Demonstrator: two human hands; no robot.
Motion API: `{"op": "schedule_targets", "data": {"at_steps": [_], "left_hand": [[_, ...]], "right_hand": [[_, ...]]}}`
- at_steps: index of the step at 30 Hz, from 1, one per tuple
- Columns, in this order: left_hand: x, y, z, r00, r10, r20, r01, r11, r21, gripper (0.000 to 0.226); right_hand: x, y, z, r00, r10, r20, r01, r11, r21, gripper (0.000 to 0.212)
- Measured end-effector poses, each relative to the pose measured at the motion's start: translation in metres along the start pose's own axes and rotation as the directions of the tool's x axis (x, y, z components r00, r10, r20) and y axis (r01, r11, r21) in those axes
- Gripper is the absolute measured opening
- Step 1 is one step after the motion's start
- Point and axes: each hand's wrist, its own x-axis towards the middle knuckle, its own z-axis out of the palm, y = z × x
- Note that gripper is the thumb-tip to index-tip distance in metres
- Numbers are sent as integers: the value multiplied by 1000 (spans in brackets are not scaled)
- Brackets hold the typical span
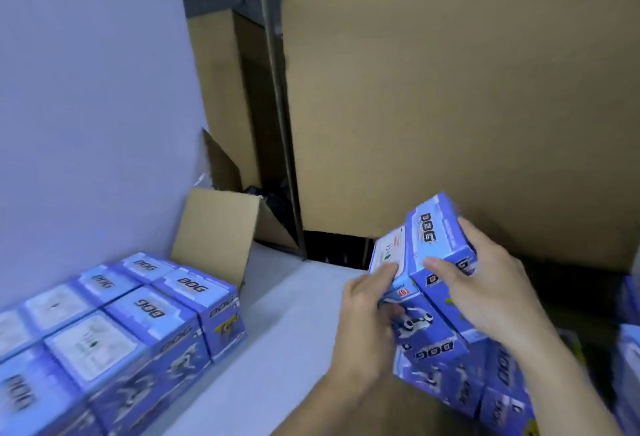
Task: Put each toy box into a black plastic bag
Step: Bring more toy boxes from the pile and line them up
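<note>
Two blue toy boxes marked DOG are lifted side by side at the right. My left hand (367,324) grips the left box (389,255) from its near side, thumb on its white label. My right hand (485,293) grips the right box (438,238), fingers curled over its top and far edge. Under them sit more blue boxes (460,383) in a stack. A block of several identical toy boxes (114,328) stands on the white table (277,331) at the left. Something black, perhaps plastic bags (273,196), shows in the gap behind a carton.
A large brown cardboard wall (450,89) rises behind the hands. A small open carton (214,231) stands at the table's back, by a white board (86,106) on the left. A metal post (277,89) runs up the middle. More blue boxes (628,349) show at the right edge.
</note>
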Motion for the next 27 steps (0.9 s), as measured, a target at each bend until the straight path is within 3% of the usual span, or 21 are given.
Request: {"op": "schedule_targets", "data": {"at_steps": [4,6,12,17,21,24,27], "left_hand": [[-10,-6,-85,990,130,-56,-103,935,340,59],[-22,-7,-135,981,176,-82,-103,829,549,68],[-94,25,-279,983,150,-107,16,506,863,70],[-169,56,-356,980,58,-192,172,252,952,76],[-214,60,-383,961,-20,-277,277,121,953,76],[-234,53,-389,940,-107,-324,332,76,940,81],[-245,42,-386,918,-171,-357,371,60,927,84]], "right_hand": [[-17,-43,51,985,-168,37,151,946,287,43],[-27,-69,79,964,-247,94,188,891,412,42],[-83,-149,156,852,-445,275,143,704,696,41],[-149,-202,214,696,-594,403,62,609,791,41],[-185,-227,250,557,-650,516,89,665,741,50],[-202,-230,268,486,-637,598,141,733,666,69],[-210,-228,282,431,-613,662,140,770,622,76]]}}
